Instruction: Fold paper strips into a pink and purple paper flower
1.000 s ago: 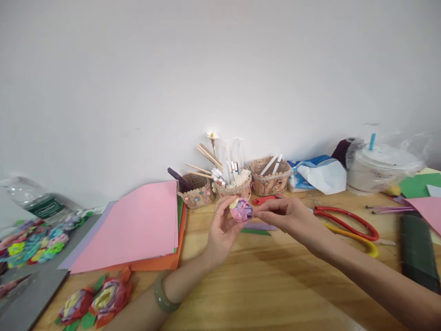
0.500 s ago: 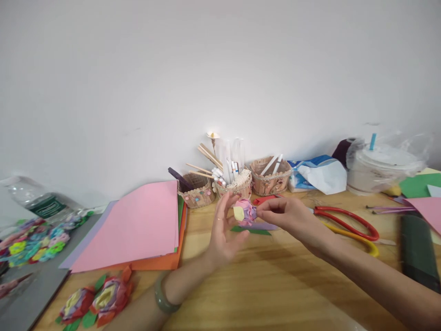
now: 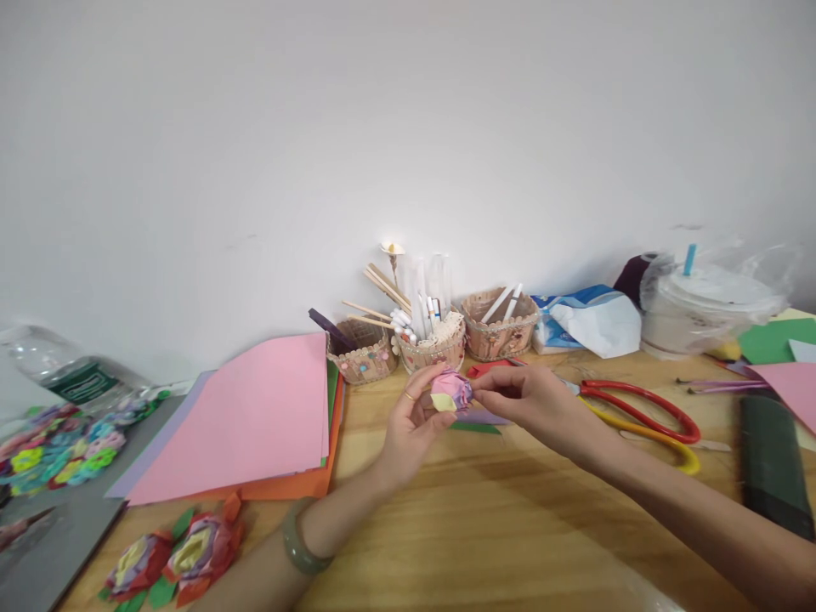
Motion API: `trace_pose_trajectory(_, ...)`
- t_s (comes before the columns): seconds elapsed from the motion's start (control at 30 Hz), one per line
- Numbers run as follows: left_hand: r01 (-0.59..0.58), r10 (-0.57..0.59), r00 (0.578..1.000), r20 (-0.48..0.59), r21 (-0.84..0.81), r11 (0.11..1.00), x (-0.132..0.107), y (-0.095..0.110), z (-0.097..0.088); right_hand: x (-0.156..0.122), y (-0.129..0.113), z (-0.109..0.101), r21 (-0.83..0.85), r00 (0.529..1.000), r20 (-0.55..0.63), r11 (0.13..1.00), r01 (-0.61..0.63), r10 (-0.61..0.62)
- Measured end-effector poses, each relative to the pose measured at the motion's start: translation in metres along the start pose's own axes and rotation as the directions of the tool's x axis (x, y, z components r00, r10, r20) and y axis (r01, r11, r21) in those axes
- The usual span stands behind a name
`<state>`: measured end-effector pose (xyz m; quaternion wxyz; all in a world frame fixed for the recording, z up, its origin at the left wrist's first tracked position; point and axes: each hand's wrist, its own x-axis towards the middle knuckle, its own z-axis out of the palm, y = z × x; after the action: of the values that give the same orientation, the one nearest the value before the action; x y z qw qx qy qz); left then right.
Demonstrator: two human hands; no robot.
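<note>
A small folded paper flower (image 3: 451, 391), pink and purple with a yellow centre, is held above the wooden table between both hands. My left hand (image 3: 413, 423) cups it from the left with curled fingers, a ring on one finger and a green bangle on the wrist. From the right, my right hand (image 3: 534, 401) pinches the flower's edge with thumb and fingertips. Green and purple paper strips (image 3: 475, 422) lie on the table just below the flower.
A stack of pink, purple and orange paper (image 3: 255, 421) lies left. Three small baskets (image 3: 439, 338) with sticks and pens stand by the wall. Red and yellow scissors (image 3: 643, 412), a lidded drink cup (image 3: 701, 310), finished paper flowers (image 3: 172, 557) and a water bottle (image 3: 60, 374) surround the hands.
Both hands turned the paper flower between the fingers, showing its yellow centre, then closed round it again. Their place above the table is nearly unchanged.
</note>
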<state>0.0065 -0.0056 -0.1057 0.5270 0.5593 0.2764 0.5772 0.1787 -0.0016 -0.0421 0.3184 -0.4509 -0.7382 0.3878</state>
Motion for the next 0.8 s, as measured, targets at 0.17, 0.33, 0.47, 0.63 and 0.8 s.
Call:
trace_pose_trajectory(0.17,0.027,-0.026,0.999,0.02,-0.018,0.999,-0.001,-0.0025,0.0008,-0.0025,-0.0003,0.0043,-0.16,0.994,-0.099,0.987,0.027,-0.043)
trace_pose_trajectory(0.33,-0.06,0.061,0.998,-0.03,0.029,0.998,0.0007,-0.0016,0.0009,-0.002,-0.0035,0.0038,-0.064,0.998,-0.063,0.998,-0.006,0.002)
trace_pose_trajectory(0.47,-0.076,0.078,0.996,-0.035,0.037,0.996,0.0013,-0.0023,-0.0002,-0.0018,-0.0022,0.0029,-0.008,0.998,-0.049,0.999,-0.046,0.046)
trace_pose_trajectory(0.63,-0.061,0.062,0.998,-0.015,0.032,0.998,-0.0003,-0.004,-0.0004,-0.0025,0.0011,0.0056,-0.027,0.995,-0.1,0.999,-0.024,0.022)
trace_pose_trajectory(0.8,-0.066,0.067,0.997,-0.028,0.041,0.997,0.0003,-0.0047,-0.0005,-0.0016,-0.0004,0.0045,0.019,0.995,-0.066,0.997,-0.075,0.076)
